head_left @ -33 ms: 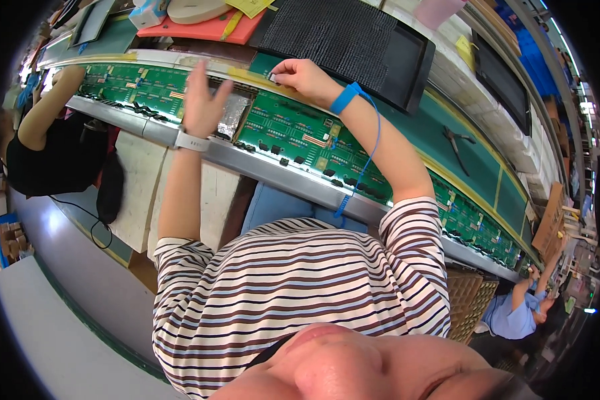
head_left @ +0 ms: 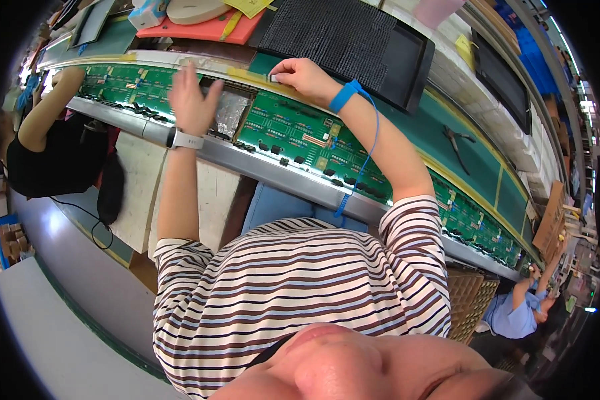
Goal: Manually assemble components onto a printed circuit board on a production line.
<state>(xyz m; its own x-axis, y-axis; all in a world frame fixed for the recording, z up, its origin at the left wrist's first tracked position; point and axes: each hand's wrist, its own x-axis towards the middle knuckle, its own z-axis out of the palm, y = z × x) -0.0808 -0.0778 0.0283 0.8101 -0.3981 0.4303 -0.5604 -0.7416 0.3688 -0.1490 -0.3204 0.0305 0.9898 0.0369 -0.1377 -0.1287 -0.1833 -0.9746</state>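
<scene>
My left hand (head_left: 192, 110) is open over the end of a green circuit board (head_left: 150, 80) on the left, its fingers stretched upward and the thumb apart. A white band is round its wrist. My right hand (head_left: 307, 79) pinches a small white part (head_left: 273, 78) between thumb and fingertips, above the far edge of the board line. The part is too small to name. A blue wrist strap (head_left: 345, 98) with a coiled cord is on that arm. Below the right hand lies another circuit board (head_left: 280, 127) with black parts along its near edge. Silvery wrapping (head_left: 232, 113) shows between the two boards.
A metal rail (head_left: 247, 160) runs along the near side of the boards. Beyond them lie a black tray (head_left: 407, 67) with rows of small dark parts, a red foam block (head_left: 200, 28) and pliers (head_left: 457, 147). A co-worker's arm (head_left: 43, 113) reaches in at the left.
My left hand has moved slightly left and down, away from the right hand. The right hand stays nearly in place, still pinching the small white part.
</scene>
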